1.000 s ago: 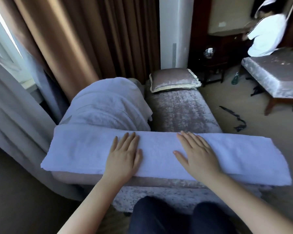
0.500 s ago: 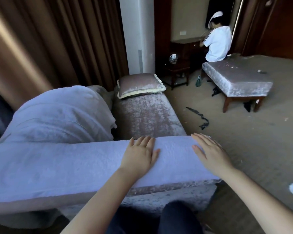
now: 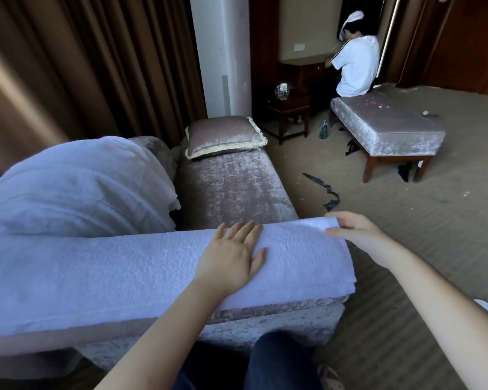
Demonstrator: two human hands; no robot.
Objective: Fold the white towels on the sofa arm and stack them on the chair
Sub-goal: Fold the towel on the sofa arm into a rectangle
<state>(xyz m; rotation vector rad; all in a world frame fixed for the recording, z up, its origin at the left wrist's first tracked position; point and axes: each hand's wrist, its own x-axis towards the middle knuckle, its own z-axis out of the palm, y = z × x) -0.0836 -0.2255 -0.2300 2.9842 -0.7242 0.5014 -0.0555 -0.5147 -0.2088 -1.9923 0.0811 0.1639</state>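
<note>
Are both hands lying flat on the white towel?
No: the left hand lies flat on the towel, but the right hand pinches its end.

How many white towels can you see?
2. One folded towel lies along the sofa arm; a rumpled towel sits behind it, on the left. Others may be hidden beneath.
</note>
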